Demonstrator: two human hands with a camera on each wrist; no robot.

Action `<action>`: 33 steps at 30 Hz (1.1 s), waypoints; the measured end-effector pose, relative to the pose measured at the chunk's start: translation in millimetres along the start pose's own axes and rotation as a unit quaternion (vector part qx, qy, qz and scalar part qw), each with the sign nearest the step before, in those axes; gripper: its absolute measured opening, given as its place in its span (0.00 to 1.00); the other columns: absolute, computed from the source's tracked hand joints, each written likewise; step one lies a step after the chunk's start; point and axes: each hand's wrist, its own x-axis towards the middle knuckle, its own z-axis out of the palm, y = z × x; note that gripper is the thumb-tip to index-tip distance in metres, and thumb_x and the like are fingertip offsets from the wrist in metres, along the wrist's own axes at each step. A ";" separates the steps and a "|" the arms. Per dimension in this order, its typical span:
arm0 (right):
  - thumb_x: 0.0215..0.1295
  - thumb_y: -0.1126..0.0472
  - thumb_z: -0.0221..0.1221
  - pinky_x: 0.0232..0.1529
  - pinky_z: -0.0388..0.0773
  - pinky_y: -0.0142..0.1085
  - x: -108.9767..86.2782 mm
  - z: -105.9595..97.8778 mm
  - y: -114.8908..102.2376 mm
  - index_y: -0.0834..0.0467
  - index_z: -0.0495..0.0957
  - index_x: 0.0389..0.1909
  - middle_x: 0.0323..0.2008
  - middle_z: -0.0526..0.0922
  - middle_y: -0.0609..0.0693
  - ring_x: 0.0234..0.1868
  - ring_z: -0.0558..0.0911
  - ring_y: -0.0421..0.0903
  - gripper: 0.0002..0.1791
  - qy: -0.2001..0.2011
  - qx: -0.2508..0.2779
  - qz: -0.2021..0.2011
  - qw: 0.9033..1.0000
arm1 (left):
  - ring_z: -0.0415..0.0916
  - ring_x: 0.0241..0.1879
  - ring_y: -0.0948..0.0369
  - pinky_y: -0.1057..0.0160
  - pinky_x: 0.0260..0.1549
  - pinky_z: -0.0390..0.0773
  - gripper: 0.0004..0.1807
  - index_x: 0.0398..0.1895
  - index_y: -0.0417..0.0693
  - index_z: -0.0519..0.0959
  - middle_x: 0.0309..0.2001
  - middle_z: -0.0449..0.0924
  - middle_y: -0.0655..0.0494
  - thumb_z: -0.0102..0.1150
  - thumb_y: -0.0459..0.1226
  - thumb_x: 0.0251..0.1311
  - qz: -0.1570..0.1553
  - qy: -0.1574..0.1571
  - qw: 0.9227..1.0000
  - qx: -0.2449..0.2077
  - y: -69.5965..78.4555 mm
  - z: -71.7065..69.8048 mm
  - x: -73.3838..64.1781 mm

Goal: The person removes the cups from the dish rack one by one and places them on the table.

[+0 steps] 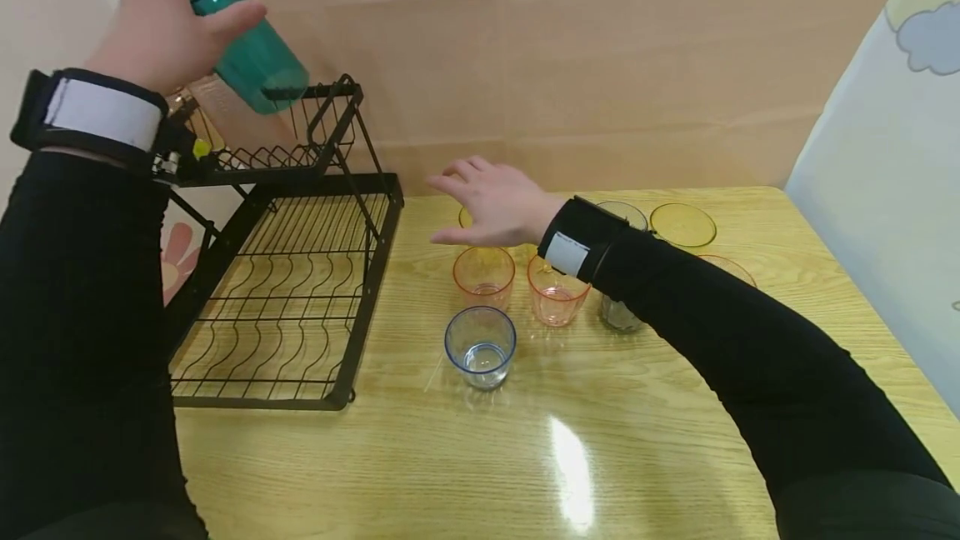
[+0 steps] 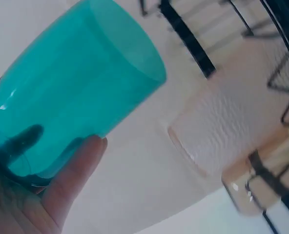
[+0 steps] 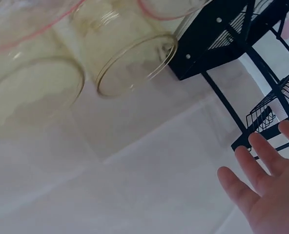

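Observation:
My left hand (image 1: 168, 27) grips a teal cup (image 1: 262, 57) near its base, with the thumb along its side. The cup is tilted, its mouth toward the lower right, at the upper tier (image 1: 296, 176) of a black dish rack. In the left wrist view its wide mouth (image 2: 132, 41) shows, apart from the rack wires. A pinkish textured cup (image 1: 242, 119) lies slanted on that tier, partly behind my wrist. My right hand (image 1: 502, 202) holds nothing; its fingers are spread above the back of the glasses. In the right wrist view, its fingers (image 3: 252, 168) appear below the rack.
The lower rack tier (image 1: 277, 298) stands on the wooden table (image 1: 420, 457). Right of it are a blue-rimmed glass (image 1: 482, 348), two orange-rimmed glasses (image 1: 483, 282), a grey glass (image 1: 621, 315) and a yellow-rimmed glass (image 1: 682, 225). My right forearm hides some glasses.

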 end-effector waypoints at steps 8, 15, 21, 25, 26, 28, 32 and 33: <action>0.64 0.27 0.46 0.58 0.68 0.54 3.4 15.6 -13.6 0.49 0.52 0.76 0.70 0.59 0.54 0.69 0.60 0.53 0.46 0.029 0.105 0.048 0.993 | 0.63 0.62 0.50 0.72 0.24 0.79 0.20 0.61 0.63 0.63 0.64 0.57 0.54 0.50 0.51 0.69 -0.013 0.025 0.949 -0.314 -9.6 14.2 -32.8; 0.66 0.29 0.44 0.63 0.63 0.52 -12.0 29.0 -20.9 0.51 0.49 0.76 0.72 0.58 0.54 0.70 0.60 0.52 0.45 0.054 0.253 0.079 0.963 | 0.63 0.57 0.51 0.68 0.28 0.81 0.18 0.60 0.57 0.62 0.61 0.57 0.53 0.48 0.49 0.71 0.014 0.017 0.869 -0.494 -2.7 56.1 -70.8; 0.68 0.31 0.44 0.65 0.61 0.50 -35.8 36.6 -20.7 0.49 0.47 0.77 0.72 0.57 0.50 0.70 0.61 0.50 0.44 0.068 0.415 0.091 0.903 | 0.67 0.55 0.49 0.61 0.34 0.83 0.19 0.59 0.54 0.61 0.60 0.58 0.48 0.46 0.50 0.72 0.064 0.021 0.810 -0.582 11.7 99.6 -96.3; 0.66 0.28 0.43 0.65 0.59 0.53 -55.3 44.3 -19.6 0.51 0.45 0.77 0.72 0.57 0.53 0.70 0.60 0.52 0.47 0.076 0.478 0.096 0.869 | 0.66 0.57 0.48 0.55 0.42 0.81 0.21 0.61 0.53 0.59 0.61 0.58 0.46 0.43 0.51 0.73 0.062 0.007 0.804 -0.592 20.7 130.0 -107.2; 0.65 0.27 0.43 0.65 0.58 0.55 -60.5 46.1 -19.2 0.53 0.44 0.77 0.72 0.57 0.54 0.70 0.59 0.52 0.49 0.077 0.493 0.097 0.861 | 0.65 0.58 0.47 0.53 0.44 0.80 0.21 0.61 0.53 0.58 0.61 0.58 0.46 0.42 0.51 0.73 0.059 0.004 0.804 -0.591 23.1 137.9 -109.6; 0.62 0.24 0.42 0.66 0.56 0.55 -70.3 49.4 -17.0 0.55 0.43 0.77 0.72 0.56 0.55 0.70 0.59 0.53 0.53 0.082 0.515 0.100 0.847 | 0.65 0.59 0.46 0.48 0.48 0.77 0.21 0.62 0.54 0.57 0.62 0.58 0.45 0.40 0.51 0.73 0.052 -0.005 0.807 -0.589 28.4 153.3 -114.9; 0.60 0.21 0.41 0.65 0.56 0.57 -87.7 51.1 -13.5 0.57 0.41 0.77 0.72 0.53 0.60 0.70 0.59 0.58 0.57 0.099 0.564 0.117 0.812 | 0.65 0.59 0.46 0.46 0.50 0.76 0.20 0.63 0.54 0.54 0.61 0.58 0.45 0.35 0.51 0.75 0.029 -0.024 0.792 -0.610 46.4 181.6 -127.3; 0.59 0.21 0.41 0.65 0.57 0.58 -91.9 51.4 -12.7 0.57 0.40 0.77 0.72 0.53 0.60 0.70 0.59 0.58 0.57 0.104 0.570 0.126 0.805 | 0.65 0.59 0.46 0.46 0.51 0.76 0.20 0.64 0.54 0.54 0.61 0.58 0.45 0.35 0.51 0.75 0.022 -0.033 0.785 -0.618 51.7 187.9 -130.6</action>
